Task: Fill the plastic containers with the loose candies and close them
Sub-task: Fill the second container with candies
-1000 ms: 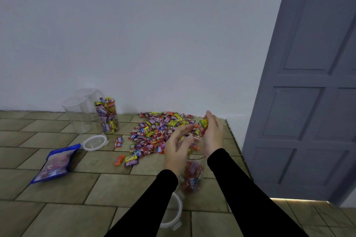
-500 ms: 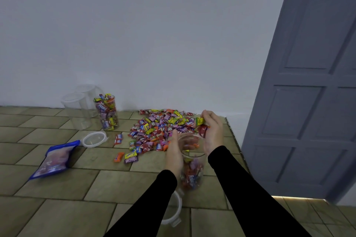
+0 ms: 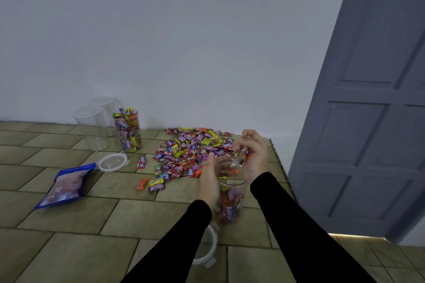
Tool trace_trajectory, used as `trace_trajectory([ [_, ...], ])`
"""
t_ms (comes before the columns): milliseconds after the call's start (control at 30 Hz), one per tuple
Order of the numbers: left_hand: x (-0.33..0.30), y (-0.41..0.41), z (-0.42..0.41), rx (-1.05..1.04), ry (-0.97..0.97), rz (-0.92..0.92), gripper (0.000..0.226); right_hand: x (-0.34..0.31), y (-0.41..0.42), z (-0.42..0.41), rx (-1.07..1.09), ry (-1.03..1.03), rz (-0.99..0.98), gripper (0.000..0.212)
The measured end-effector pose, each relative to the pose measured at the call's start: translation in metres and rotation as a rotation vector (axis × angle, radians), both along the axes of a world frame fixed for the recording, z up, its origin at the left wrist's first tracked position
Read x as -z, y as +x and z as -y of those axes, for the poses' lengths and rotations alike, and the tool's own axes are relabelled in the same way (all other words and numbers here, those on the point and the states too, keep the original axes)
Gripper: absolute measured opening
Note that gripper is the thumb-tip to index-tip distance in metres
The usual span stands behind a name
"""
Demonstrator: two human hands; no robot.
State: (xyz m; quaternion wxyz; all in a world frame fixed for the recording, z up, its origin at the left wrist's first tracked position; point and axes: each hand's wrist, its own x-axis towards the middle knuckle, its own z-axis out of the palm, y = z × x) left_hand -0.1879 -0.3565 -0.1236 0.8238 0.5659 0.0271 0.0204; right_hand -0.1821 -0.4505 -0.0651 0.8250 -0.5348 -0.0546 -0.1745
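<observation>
Candies [image 3: 241,156] sit pinched in the curled fingers of the right hand [image 3: 255,156] over the mouth of a clear container [image 3: 230,202], which the left hand [image 3: 208,181] grips by its side. Partly filled, it stands upright on the tiled floor [image 3: 69,225] just before the loose candy pile [image 3: 190,149].

Bare tiled floor [image 3: 69,236] is left open across the near left; the way to the far left is blocked by a blue bag [image 3: 63,185], a loose lid [image 3: 112,162] and three containers [image 3: 127,131] set against the wall [image 3: 184,41]; the centre is covered by the candy pile [image 3: 190,149]; passage on the right is closed by the door [image 3: 368,122]; another lid [image 3: 207,248] is lying near the sleeves
</observation>
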Motion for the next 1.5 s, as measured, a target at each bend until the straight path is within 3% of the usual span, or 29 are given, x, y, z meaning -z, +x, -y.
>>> trace_trajectory([
  [300, 0.001, 0.0, 0.002, 0.001, -0.066, 0.017, 0.072, 0.001, 0.001, -0.001, -0.018, -0.023, 0.011, 0.006],
  [467, 0.001, 0.0, 0.0, 0.021, -0.056, 0.023, 0.071, -0.001, 0.002, -0.003, -0.068, -0.157, 0.008, 0.013],
  [567, 0.0, -0.001, -0.001, 0.028, -0.051, 0.027, 0.072, -0.003, 0.006, -0.005, -0.148, -0.22, -0.047, 0.014],
  [733, -0.004, -0.005, -0.003, 0.093, -0.036, 0.013, 0.084, -0.02, 0.012, 0.0, -0.084, -0.25, -0.179, 0.02],
  [900, 0.0, 0.004, -0.014, 0.077, 0.044, -0.012, 0.068, -0.012, 0.026, 0.018, -0.022, -0.228, -0.269, 0.028],
  [1033, 0.018, 0.022, -0.032, -0.026, 0.388, 0.017, 0.04, 0.035, 0.032, 0.033, 0.081, -0.42, -0.359, 0.027],
  [1133, 0.034, 0.04, -0.043, -0.031, 0.829, 0.071, 0.024, 0.08, 0.041, 0.041, 0.011, -0.674, -0.355, 0.019],
  [1167, 0.037, 0.043, -0.047, -0.019, 0.999, 0.079, 0.027, 0.094, 0.044, 0.042, -0.016, -0.799, -0.348, 0.012],
  [1233, 0.043, 0.047, -0.051, 0.01, 1.275, 0.082, 0.04, 0.113, 0.055, 0.041, -0.006, -1.11, -0.299, 0.035],
  [1367, 0.052, 0.054, -0.053, 0.108, 1.546, 0.036, 0.065, 0.13, 0.071, 0.04, -0.05, -1.641, -0.421, 0.054],
  [1433, 0.06, 0.06, -0.053, 0.169, 1.66, 0.023, 0.07, 0.141, 0.08, 0.038, -0.008, -1.741, -0.357, 0.067],
  [1500, 0.065, 0.067, -0.053, 0.201, 1.71, 0.023, 0.072, 0.16, 0.093, 0.04, 0.085, -1.735, -0.313, 0.067],
])
